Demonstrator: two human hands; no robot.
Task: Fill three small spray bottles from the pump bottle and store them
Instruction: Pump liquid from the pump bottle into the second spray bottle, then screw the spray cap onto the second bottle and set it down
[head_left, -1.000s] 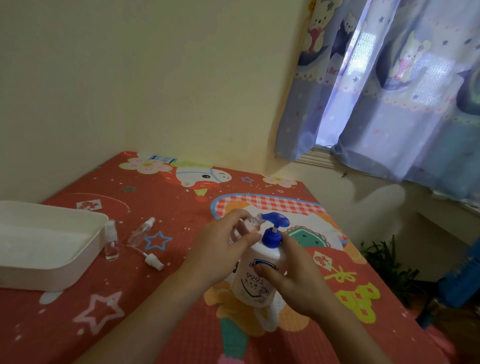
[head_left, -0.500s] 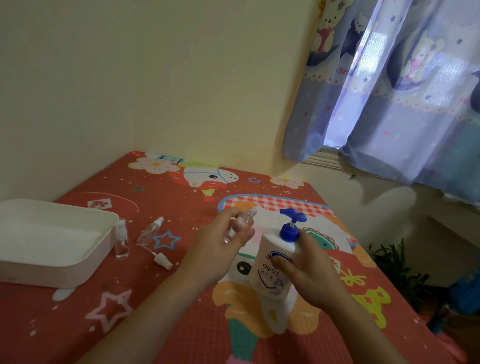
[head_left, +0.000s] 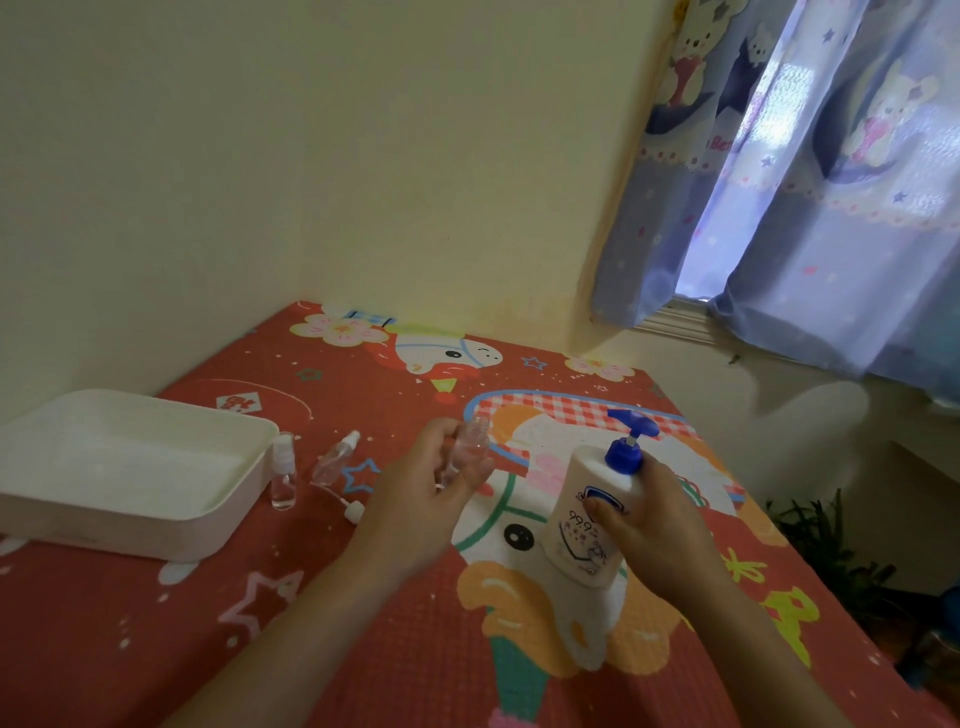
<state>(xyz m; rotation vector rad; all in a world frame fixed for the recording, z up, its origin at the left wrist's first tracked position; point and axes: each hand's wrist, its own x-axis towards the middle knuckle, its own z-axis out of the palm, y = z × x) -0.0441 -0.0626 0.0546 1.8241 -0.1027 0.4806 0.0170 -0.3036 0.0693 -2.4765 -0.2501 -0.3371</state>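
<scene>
Left hand (head_left: 423, 499) has withdrawn the uncapped spray bottle (head_left: 470, 452), blurred, fingers pinching it, to 9 o'clock of the pump bottle (head_left: 592, 512). Right hand (head_left: 654, 525) fingers grip it; label reads "99.9".

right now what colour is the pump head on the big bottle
Blue; the pump head tops the white pump bottle, clearest in the head view.
</scene>
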